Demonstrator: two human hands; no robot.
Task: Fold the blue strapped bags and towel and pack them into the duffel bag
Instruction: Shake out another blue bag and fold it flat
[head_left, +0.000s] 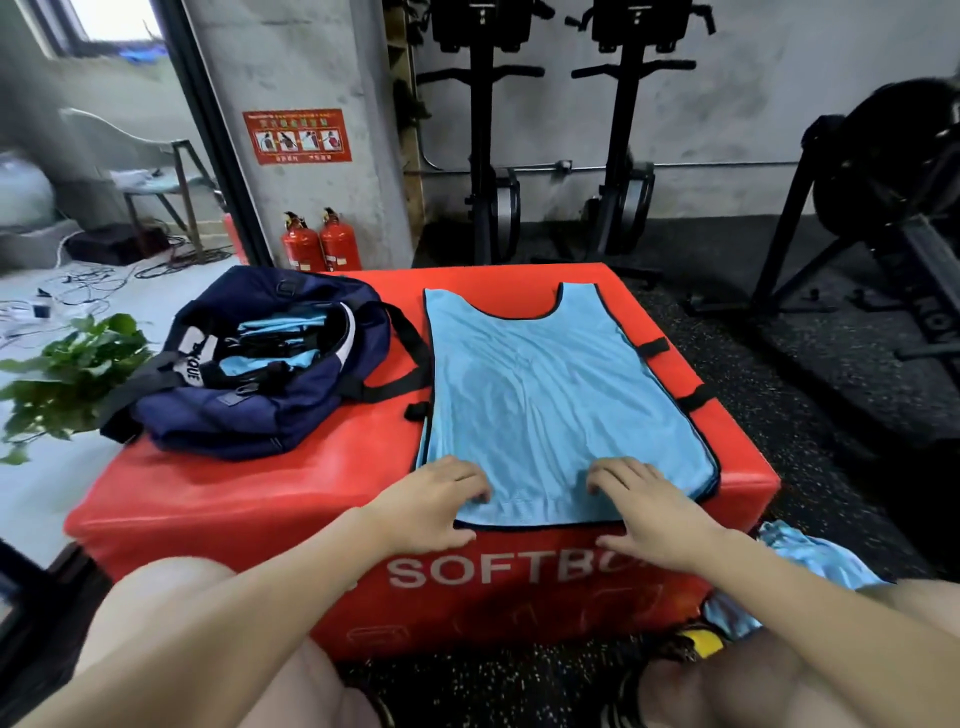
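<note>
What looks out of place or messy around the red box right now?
One thing: a crumpled light blue cloth lies on the floor by the red box's right corner. The blue bib lies flat on top under both hands, and the duffel bag sits open, partly packed.

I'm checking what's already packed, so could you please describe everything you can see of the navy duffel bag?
The duffel bag is dark navy fabric with black straps and a white panel bearing partly legible lettering near its opening. It sits slumped on the far left part of the red soft box, unzipped and gaping upward. Inside lie folded light blue pieces with black straps. One black strap loops out to the right, reaching the edge of the blue bib spread beside it. Neither hand touches it.
</note>
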